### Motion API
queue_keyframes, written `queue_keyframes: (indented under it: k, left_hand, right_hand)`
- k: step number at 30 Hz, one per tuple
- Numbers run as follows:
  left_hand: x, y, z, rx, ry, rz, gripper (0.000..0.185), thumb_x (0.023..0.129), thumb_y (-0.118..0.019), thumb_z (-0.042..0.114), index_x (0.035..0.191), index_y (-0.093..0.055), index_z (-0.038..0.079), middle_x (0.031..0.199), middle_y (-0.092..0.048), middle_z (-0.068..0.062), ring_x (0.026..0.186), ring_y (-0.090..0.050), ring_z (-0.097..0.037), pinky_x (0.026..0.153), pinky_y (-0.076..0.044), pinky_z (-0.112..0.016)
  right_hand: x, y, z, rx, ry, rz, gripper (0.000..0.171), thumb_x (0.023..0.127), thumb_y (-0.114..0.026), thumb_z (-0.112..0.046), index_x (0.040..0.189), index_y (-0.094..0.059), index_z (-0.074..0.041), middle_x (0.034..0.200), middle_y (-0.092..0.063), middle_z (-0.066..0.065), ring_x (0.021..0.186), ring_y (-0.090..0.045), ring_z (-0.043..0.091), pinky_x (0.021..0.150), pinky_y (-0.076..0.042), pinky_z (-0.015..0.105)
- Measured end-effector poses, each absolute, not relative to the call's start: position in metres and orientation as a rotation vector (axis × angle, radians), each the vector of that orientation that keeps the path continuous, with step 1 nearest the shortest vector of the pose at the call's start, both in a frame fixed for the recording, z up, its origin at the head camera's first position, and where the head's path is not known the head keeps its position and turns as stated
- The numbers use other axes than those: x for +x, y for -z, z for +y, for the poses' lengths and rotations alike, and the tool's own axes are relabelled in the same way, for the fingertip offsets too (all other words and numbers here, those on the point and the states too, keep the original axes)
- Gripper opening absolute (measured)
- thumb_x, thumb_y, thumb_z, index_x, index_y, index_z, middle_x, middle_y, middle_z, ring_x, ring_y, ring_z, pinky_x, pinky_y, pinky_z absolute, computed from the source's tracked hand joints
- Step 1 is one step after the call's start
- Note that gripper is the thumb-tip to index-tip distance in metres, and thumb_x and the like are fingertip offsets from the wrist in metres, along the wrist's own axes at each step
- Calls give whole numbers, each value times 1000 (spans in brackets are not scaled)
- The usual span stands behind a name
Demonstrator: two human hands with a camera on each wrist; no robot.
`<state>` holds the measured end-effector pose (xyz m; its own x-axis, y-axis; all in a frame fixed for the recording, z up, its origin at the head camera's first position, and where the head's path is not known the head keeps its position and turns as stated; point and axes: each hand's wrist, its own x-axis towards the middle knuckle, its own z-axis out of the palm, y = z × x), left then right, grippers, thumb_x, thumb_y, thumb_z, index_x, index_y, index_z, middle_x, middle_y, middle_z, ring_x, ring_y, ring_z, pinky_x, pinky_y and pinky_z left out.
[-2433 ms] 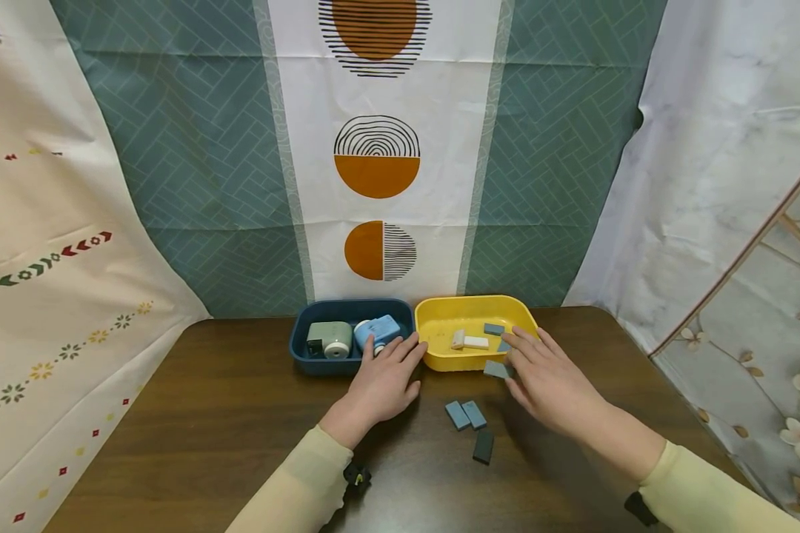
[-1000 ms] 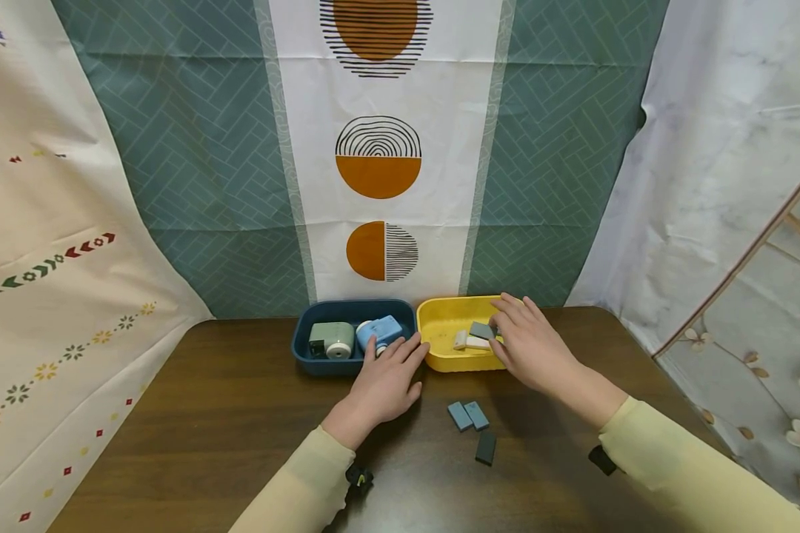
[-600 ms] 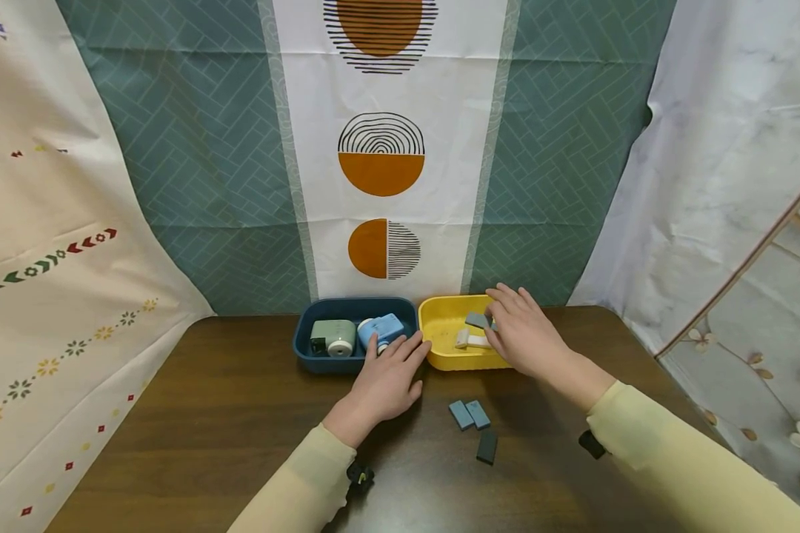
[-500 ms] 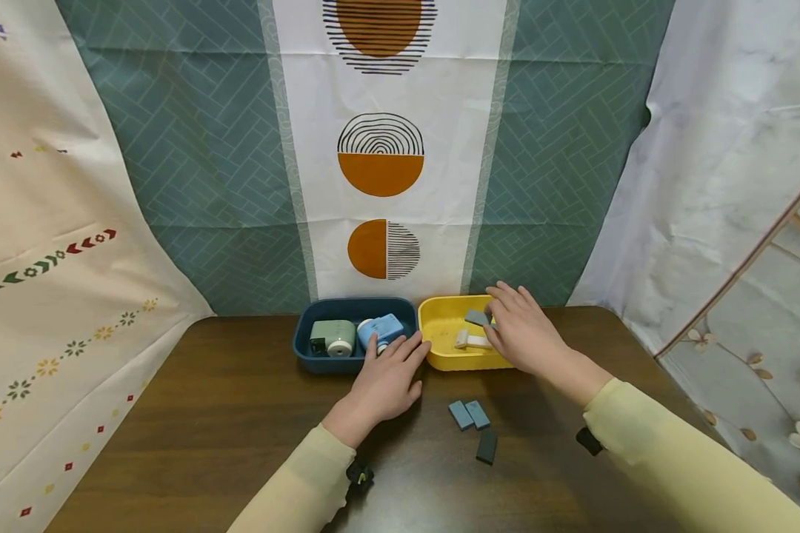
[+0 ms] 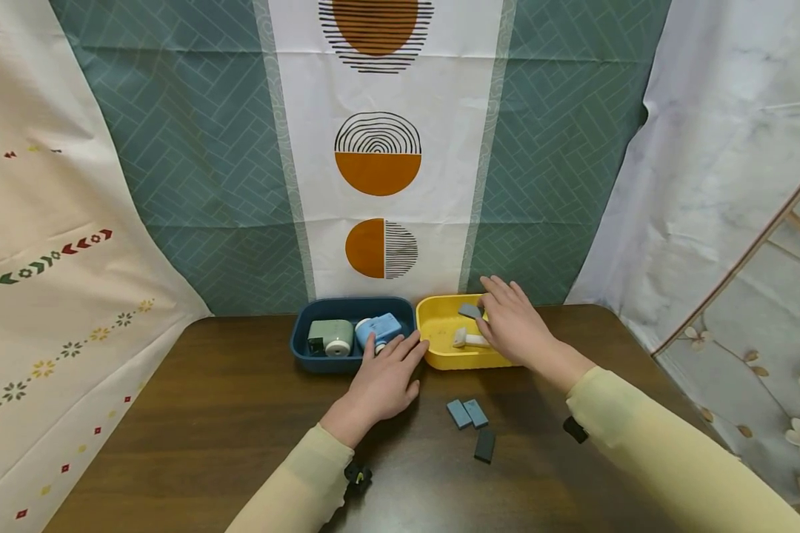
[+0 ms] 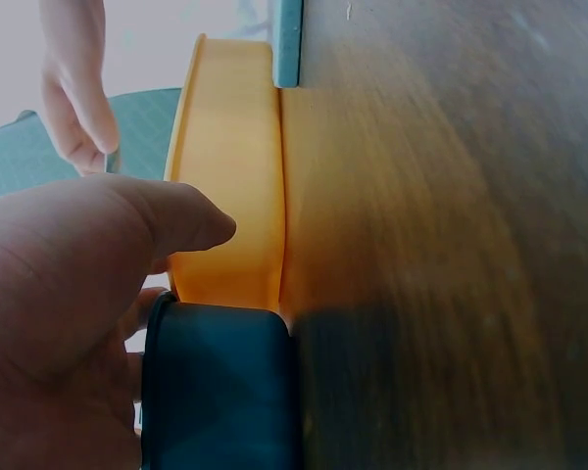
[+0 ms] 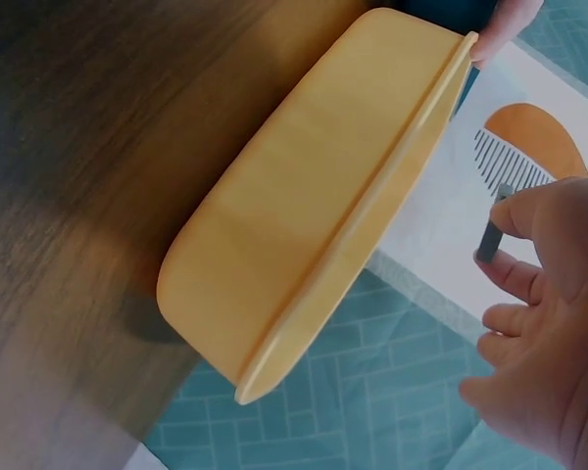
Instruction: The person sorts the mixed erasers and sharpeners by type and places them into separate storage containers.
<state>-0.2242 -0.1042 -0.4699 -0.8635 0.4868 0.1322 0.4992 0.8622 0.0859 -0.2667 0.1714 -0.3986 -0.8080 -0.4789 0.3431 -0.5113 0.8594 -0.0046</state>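
My right hand (image 5: 516, 326) pinches a flat grey rectangular block (image 5: 470, 310) between thumb and index finger, above the yellow bin (image 5: 467, 361). The right wrist view shows that block edge-on, above the bin's rim, with the other fingers loosely bent. My left hand (image 5: 380, 389) lies with fingers extended over the front rims where the yellow bin meets the navy bin (image 5: 320, 366). Inside the yellow bin, a white block (image 5: 476, 340) lies beside a cream piece (image 5: 460, 337); my right hand hides part of the interior.
The navy bin holds a green toy camera (image 5: 330, 334) and a light-blue toy camera (image 5: 380, 327). On the brown table (image 5: 240, 429), two blue-grey blocks (image 5: 459, 414) lie side by side, with a dark block (image 5: 484, 446) nearer me. A patterned cloth (image 5: 533, 185) hangs behind the bins.
From the yellow bin's front right, my right hand has carried the grey block up over the rim, then back and leftward above the bin. My left hand stays in place.
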Motion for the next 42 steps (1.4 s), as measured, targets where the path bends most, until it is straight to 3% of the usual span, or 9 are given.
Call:
queue_keyframes:
  k: [42]
  left_hand:
    - [-225, 471, -104, -775, 177, -2924, 72, 110, -69, 35, 174, -40, 24, 182, -28, 0, 164, -33, -31, 129, -7, -74]
  right_hand:
    - [-305, 406, 149, 668, 3, -2785, 28, 114, -62, -21, 125, -66, 4, 167, -45, 29, 160, -35, 45, 131, -23, 63]
